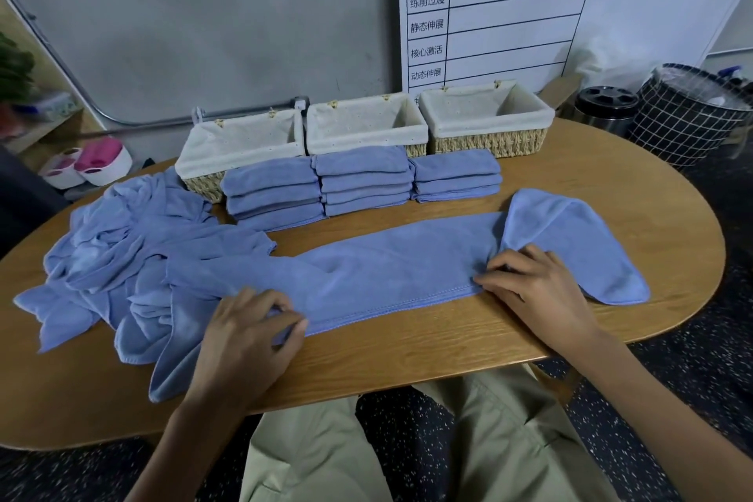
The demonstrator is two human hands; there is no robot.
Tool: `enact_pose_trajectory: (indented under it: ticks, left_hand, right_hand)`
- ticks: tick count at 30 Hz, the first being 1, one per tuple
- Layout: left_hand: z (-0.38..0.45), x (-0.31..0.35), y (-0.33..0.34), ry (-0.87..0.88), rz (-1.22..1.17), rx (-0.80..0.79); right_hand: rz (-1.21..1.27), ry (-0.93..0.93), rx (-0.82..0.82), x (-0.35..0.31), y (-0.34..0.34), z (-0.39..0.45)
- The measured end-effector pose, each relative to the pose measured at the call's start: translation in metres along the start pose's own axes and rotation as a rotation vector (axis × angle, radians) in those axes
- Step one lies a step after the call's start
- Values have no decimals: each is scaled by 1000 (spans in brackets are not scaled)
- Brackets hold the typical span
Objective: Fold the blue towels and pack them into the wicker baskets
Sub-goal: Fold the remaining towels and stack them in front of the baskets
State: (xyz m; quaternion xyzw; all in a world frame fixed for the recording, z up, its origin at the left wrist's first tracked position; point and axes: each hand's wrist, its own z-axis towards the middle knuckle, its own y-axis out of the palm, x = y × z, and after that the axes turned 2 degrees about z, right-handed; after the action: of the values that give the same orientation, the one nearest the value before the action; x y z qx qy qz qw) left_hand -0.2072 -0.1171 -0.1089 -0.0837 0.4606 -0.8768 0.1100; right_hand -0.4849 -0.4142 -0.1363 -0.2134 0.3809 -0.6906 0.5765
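Pale khaki trousers [468, 448] fill the bottom of the view, over a dark speckled floor [701, 371]. Above them runs the rounded edge of an oval wooden table [611, 183], its grain smooth and honey-coloured.

Both hands work one long blue towel [366, 269], a soft, napped cloth with a stitched hem, lying lengthwise across the near side of the table. The left hand [244, 334] has its fingers curled, pinching the near hem close to the towel's left end. The right hand [533, 281] presses down on the cloth with its fingers bent; it seems to bunch the fabric beneath them, though the grip itself is hidden. Beyond that hand the towel's right end lies turned over in a rounded flap.

To the left, a rumpled heap of unfolded towels [106, 257] spreads in loose creases and touches the long towel.

Behind stand three stacks of folded towels: the left stack [273, 196], the middle stack [362, 179] and the lower right stack [456, 175], each a tidy pile of flat rectangles.

Just behind the stacks sit three rectangular wicker baskets, lined with cream cloth folded over the rims: the left basket [240, 147], the middle basket [366, 122] and the right basket [489, 134].

A white chart [509, 12] with printed rows leans on the grey wall.
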Motion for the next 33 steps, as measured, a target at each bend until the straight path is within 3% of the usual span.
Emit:
enact_pose_trajectory:
  ticks: [4, 8, 14, 16, 19, 21, 26, 33]
  left_hand:
    - [39, 42, 23, -35, -177, -137]
    - [60, 78, 54, -137, -121, -505]
    - [55, 77, 52, -144, 1, -616]
    - [63, 82, 49, -163, 1, -591]
    - [87, 103, 55, -144, -125, -344]
    - [110, 128, 71, -99, -222, -261]
    - [185, 205, 122, -46, -406, -309]
    - [261, 264, 179, -213, -405, -350]
  right_hand:
    - [-47, 41, 19, -1, -2, 0]
    - [-104, 73, 10, 2, -8, 1]
    - [-149, 177, -22, 31, -26, -15]
    - [-115, 192, -35, 38, -32, -16]
    - [3, 230, -27, 47, -41, -14]
    - [55, 289, -3, 60, -50, -12]
    - [-34, 411, -97, 117, -60, -12]
    - [57, 302, -104, 152, -58, -22]
